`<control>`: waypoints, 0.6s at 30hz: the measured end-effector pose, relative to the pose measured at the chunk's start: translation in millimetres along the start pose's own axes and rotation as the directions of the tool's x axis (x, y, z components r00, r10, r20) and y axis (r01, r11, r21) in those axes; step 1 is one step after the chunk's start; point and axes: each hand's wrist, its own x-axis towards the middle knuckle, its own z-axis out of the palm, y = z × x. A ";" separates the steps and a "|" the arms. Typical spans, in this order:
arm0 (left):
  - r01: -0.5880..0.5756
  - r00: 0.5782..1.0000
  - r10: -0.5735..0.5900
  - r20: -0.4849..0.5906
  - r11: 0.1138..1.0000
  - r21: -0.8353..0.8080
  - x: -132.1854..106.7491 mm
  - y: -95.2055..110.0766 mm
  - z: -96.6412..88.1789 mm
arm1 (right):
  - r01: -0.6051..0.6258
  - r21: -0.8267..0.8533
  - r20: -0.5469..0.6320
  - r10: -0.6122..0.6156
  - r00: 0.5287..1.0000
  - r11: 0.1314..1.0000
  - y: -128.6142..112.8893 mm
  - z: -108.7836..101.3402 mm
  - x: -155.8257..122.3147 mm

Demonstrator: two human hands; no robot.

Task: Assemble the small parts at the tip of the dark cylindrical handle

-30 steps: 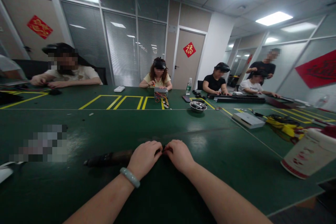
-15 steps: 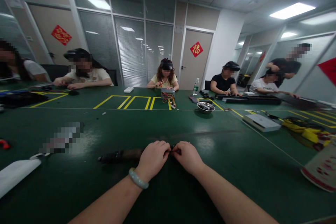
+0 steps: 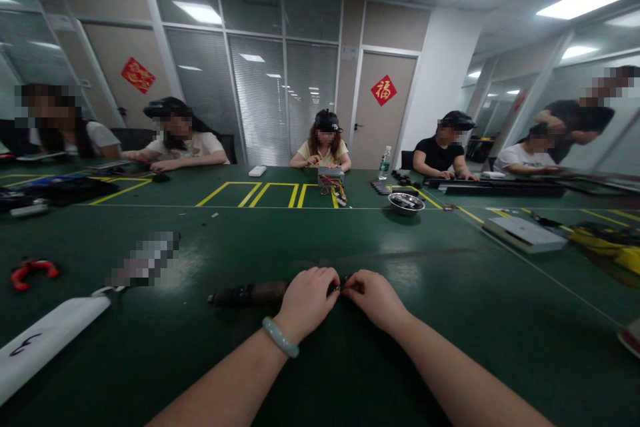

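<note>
A long dark tool (image 3: 247, 293) lies flat on the green table (image 3: 320, 373) in front of me. My left hand (image 3: 307, 302), with a pale green bangle on the wrist, is closed round the tool's right end. My right hand (image 3: 377, 297) meets it from the right, its fingers pinched on a small part at the tool's tip; the part is too small to name. Both hands rest on the tabletop, knuckles up.
A white flat object (image 3: 47, 340) lies at the near left, a red clip (image 3: 33, 270) beyond it. A metal bowl (image 3: 406, 202), a grey box with wires (image 3: 331, 178), a flat grey device (image 3: 525, 233) and yellow items (image 3: 607, 240) sit farther off. Several people sit around the table.
My head has turned left, so everything has slid right in view and the red clip has appeared. My hands stay together on the tool's end.
</note>
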 end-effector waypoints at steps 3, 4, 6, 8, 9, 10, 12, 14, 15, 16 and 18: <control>-0.029 1.000 0.029 -0.011 1.000 -0.006 -0.1 -0.6 -0.2 | 0.010 0.013 -0.006 -0.010 1.000 1.000 0.6 0.8 -0.2; -0.033 0.999 0.033 -0.010 0.999 -0.001 -0.4 -0.6 -0.6 | 0.013 0.015 -0.011 -0.013 1.000 1.000 0.7 1.0 -0.2; -0.033 0.999 0.033 0.003 0.999 0.013 -1.1 -0.2 -1.7 | 0.015 0.015 -0.023 -0.014 1.000 1.000 0.7 0.9 0.0; -0.030 0.999 0.030 0.017 0.999 0.022 -1.6 0.4 -2.8 | 0.011 0.020 -0.030 -0.010 0.999 1.000 0.3 0.4 0.2; -0.032 0.999 0.031 0.020 0.999 0.023 -1.8 0.6 -3.1 | 0.004 0.025 -0.029 -0.003 1.000 1.000 -0.1 0.0 0.3; -0.034 0.999 0.034 0.020 0.999 0.024 -1.9 0.6 -3.2 | -0.005 0.028 -0.022 0.006 1.000 1.000 -0.6 -0.4 0.4; -0.034 0.999 0.033 0.012 0.999 0.022 -1.9 0.0 -2.5 | -0.026 0.021 0.001 0.026 1.000 0.999 -1.5 -1.0 0.4; -0.024 1.000 0.024 -0.001 1.000 0.012 -1.7 -1.2 -1.1 | -0.035 -0.003 0.016 0.036 0.999 0.999 -2.4 -1.3 0.2; -0.019 1.000 0.019 -0.006 1.000 0.006 -1.7 -1.8 -0.3 | -0.032 -0.017 0.017 0.032 0.999 0.999 -2.8 -1.4 0.0; -0.013 1.000 0.013 -0.009 1.000 0.001 -1.6 -2.4 0.4 | -0.024 -0.032 0.015 0.024 1.000 0.999 -3.2 -1.5 -0.2; -0.007 1.000 0.007 -0.008 1.000 -0.006 -1.4 -3.0 1.6 | 0.006 -0.058 0.007 -0.006 1.000 0.998 -3.6 -1.9 -0.6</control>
